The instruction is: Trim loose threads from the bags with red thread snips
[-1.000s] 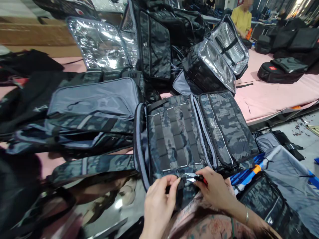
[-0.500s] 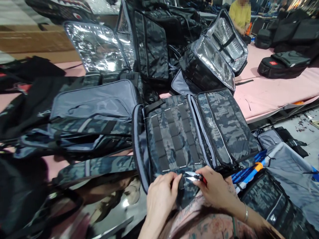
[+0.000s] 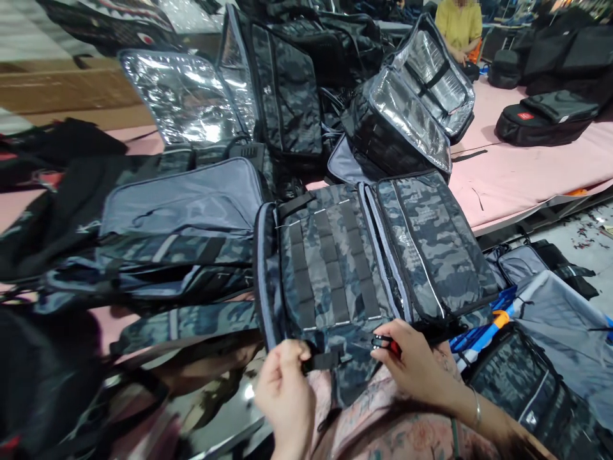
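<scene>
A camouflage bag point(image 3: 345, 255) with black webbing rows lies open in front of me, its lower edge over my lap. My left hand point(image 3: 286, 390) is closed, pinching a black strap point(image 3: 322, 361) that sticks out of the bag's bottom edge. My right hand point(image 3: 412, 364) is closed round small red-handled thread snips point(image 3: 385, 343), held against the bag's lower edge just right of the strap. The blades are mostly hidden by my fingers.
More camouflage bags point(image 3: 177, 223) pile up on the pink table point(image 3: 517, 172) to the left and behind, some with silver linings point(image 3: 184, 96). A person in a yellow top point(image 3: 458, 25) sits at the far right. Bags and a blue crate point(image 3: 483, 326) stand on the floor at right.
My left hand slid left and down, drawing the black strap out sideways. The snips' blades, open and showing before, are now tucked under my right fingers.
</scene>
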